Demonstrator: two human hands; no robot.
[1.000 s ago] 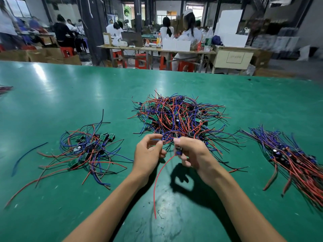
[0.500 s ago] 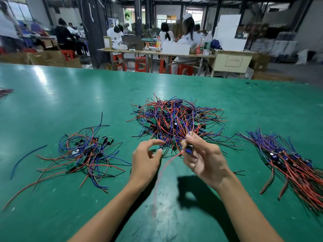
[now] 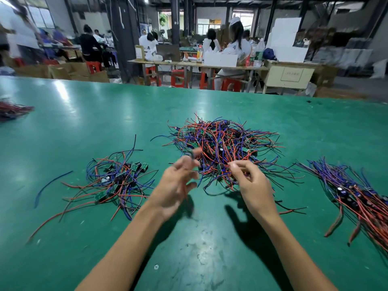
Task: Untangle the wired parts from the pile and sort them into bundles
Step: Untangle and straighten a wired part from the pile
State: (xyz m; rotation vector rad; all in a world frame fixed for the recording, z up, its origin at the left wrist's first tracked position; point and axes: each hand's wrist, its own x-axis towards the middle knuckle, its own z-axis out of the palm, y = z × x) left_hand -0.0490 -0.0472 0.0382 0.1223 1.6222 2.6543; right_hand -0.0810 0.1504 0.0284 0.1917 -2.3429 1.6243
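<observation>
Glossy green table (image 3: 88, 114), tangled red-blue wire pile (image 3: 222, 143), blurred left hand (image 3: 176, 183) fingers unclear, right hand (image 3: 252, 183) pinching wires.

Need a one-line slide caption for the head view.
Both hands work at the central tangled pile; sorted bundles lie alongside.

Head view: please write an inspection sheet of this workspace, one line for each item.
Surface: green table, scuffed near the front.
Job's things: tangled pile at centre; loose group on the left; aligned bundle on the right.
Clutter: stray blue wire; more wires at the far left edge.
Hands: left hand blurred, grip unclear; right hand pinches wires from the pile.
Cables: nothing seen.
Surroundings: seated workers, red stools, cartons.
</observation>
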